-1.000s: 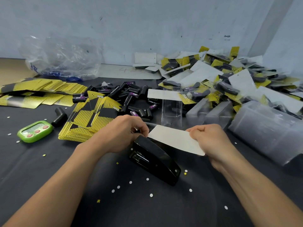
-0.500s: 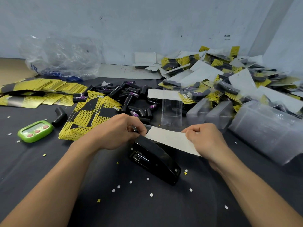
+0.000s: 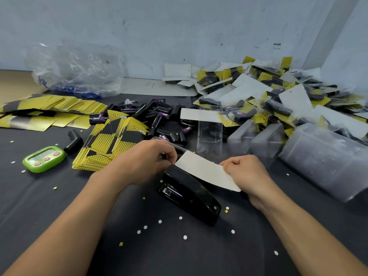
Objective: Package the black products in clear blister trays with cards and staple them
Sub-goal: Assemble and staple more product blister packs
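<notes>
In the head view, both hands held one card (image 3: 205, 172), its white back up, over the front of the black stapler (image 3: 189, 194) on the dark table (image 3: 59, 216). The left hand (image 3: 145, 162) was curled, pinching the card's far left end just beside the stapler's mouth. The right hand (image 3: 246, 172) was also curled and gripped the card's near right end. Whether a tray and product hung under the card could not be seen.

Compared with a second earlier, the right hand and the card's near corner had slid a little to the left, toward the stapler, while the left hand had barely moved. I judged that the card's edge was being fed into the mouth and the staple had not yet been driven.

The loose black products (image 3: 159, 120) lay heaped behind the hands, with a fan of yellow cards (image 3: 111, 144) to their left and an empty clear tray (image 3: 210, 136) to their right. Finished packs (image 3: 278, 100) were piled far right, and a green timer (image 3: 44, 159) sat well to the left.
</notes>
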